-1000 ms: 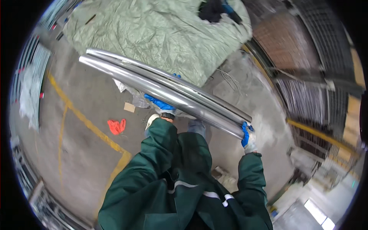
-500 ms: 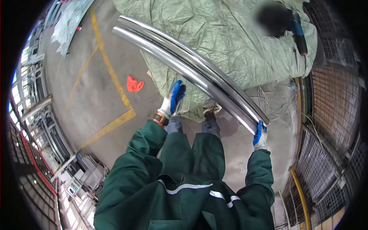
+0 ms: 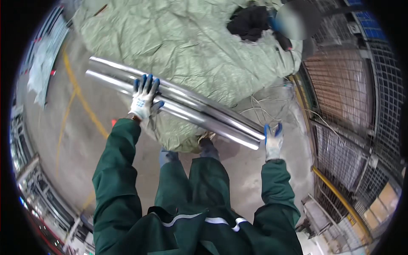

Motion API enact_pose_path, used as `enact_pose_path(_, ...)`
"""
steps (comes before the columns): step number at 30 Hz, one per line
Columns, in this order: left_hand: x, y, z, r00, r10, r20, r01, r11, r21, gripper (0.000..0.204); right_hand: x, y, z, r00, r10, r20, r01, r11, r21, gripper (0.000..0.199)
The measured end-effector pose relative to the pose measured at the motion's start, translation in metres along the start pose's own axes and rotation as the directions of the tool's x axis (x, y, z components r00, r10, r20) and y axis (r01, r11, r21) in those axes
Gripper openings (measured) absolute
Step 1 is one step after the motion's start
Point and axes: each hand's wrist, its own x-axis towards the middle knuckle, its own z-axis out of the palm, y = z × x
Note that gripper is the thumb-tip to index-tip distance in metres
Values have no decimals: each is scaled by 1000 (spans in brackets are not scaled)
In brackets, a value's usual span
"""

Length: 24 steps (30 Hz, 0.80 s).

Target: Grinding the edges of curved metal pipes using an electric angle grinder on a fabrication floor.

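Shiny metal tubes lie side by side, slanting from the far left to the near right; the far tube (image 3: 195, 97) and the near tube (image 3: 199, 120) almost touch. Across their left part rests my left hand (image 3: 143, 98), in a white glove with blue fingers, flat with the fingers spread. At the right end of the tubes is my right hand (image 3: 273, 140), gloved alike. Its fingers point up and stand apart, beside the far tube's end; whether they touch it I cannot tell. Beneath much of the tubes spreads a crumpled pale green sheet (image 3: 178, 38).
A dark cloth (image 3: 250, 23) and a blue-and-black tool (image 3: 280, 36) lie on the sheet's far right. Pale cables (image 3: 260, 111) loop over the floor. Wire mesh cages (image 3: 338, 157) and a yellow rail (image 3: 340, 193) line the right side. Wrapped metal lengths (image 3: 44, 63) sit far left.
My left hand has moved from beside the tubes onto them and spread out. My right hand has let go of the tube ends and opened. The whole view has shifted.
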Motion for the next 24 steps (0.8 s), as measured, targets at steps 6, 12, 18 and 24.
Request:
enact_pose_path(6, -9, -5, -25, 1000, -19, 14, 20, 999, -32, 94, 119, -242, 49, 863, -481, -157, 498, 862, 97, 90)
enact_pose_path(12, -17, 22, -34, 994, 1, 108, 15, 989, -148, 103, 258, -312, 128, 803, -462, -376, 369, 882, -294, 96)
enact_pose_path(18, -29, 51, -31, 997, 11, 82, 11, 965, -263, 99, 253, -266, 100, 922, -328, -208, 340, 940, 26, 71)
enact_pose_path(24, -27, 29, -22, 991, 131, -20, -132, 961, -242, 96, 15, -169, -35, 975, -173, -136, 219, 829, 515, 53)
